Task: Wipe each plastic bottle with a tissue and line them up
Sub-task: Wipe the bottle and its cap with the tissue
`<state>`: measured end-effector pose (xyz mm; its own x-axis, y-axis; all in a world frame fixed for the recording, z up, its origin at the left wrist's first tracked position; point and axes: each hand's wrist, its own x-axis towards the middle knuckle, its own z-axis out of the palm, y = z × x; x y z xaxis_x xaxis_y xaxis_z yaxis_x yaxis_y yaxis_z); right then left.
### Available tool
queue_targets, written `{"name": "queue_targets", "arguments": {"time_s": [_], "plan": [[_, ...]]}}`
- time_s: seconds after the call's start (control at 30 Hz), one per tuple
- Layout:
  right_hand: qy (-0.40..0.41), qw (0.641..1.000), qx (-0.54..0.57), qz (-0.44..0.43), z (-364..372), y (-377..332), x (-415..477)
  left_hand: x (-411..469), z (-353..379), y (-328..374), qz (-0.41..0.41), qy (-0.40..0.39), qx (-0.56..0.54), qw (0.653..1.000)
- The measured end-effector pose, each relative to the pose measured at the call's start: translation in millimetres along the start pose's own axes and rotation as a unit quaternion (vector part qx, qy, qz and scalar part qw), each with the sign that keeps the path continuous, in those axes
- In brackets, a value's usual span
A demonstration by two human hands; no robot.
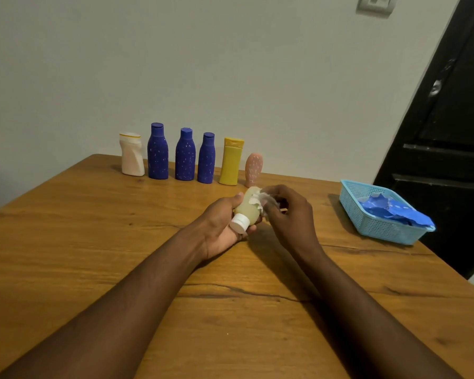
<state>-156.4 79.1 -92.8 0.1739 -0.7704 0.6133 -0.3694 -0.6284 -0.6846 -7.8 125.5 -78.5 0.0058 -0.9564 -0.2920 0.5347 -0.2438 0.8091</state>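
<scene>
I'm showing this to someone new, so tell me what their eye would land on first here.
First, the two hands at the table's centre: the left hand holds a small pale bottle with a white cap, while the right hand rubs it with a tissue. Next, the row of six bottles standing along the wall at the table's far edge. Last, the light blue basket at the right edge holds crumpled blue material.

no readable text, labels or signs anywhere

Glossy grained wooden table [93, 242], matt plastic bottles [185, 157] (three speckled), crumpled paper tissue [260, 199].
</scene>
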Motion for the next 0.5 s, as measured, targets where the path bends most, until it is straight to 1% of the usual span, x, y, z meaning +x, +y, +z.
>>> {"name": "queue_targets", "arguments": {"time_s": [0.07,0.2,0.27,0.33,0.43,0.5], "plan": [[-0.042,0.999,0.011,-0.013,2.1,-4.2,-4.8,6.4,-2.0,0.0,0.007,0.028,-0.018,0.999],[-0.157,0.984,0.008,-0.084,5.8,-17.7,-8.7,9.9,-7.0,4.2,0.004,0.055,-0.035,0.998],[-0.172,0.981,0.007,-0.089,6.0,-20.1,-8.5,9.7,-9.1,5.5,-0.001,0.053,-0.025,0.998],[-0.139,0.987,-0.001,-0.085,4.0,-18.2,-6.6,7.6,-7.7,5.6,0.006,0.044,-0.011,0.999],[-0.043,0.997,-0.022,-0.067,-3.5,-10.3,-0.8,5.7,-4.4,3.9,0.018,0.030,0.006,0.999],[0.006,0.998,-0.035,-0.049,-9.0,-4.4,3.6,3.1,-3.3,2.9,0.015,0.015,0.012,1.000]]}}
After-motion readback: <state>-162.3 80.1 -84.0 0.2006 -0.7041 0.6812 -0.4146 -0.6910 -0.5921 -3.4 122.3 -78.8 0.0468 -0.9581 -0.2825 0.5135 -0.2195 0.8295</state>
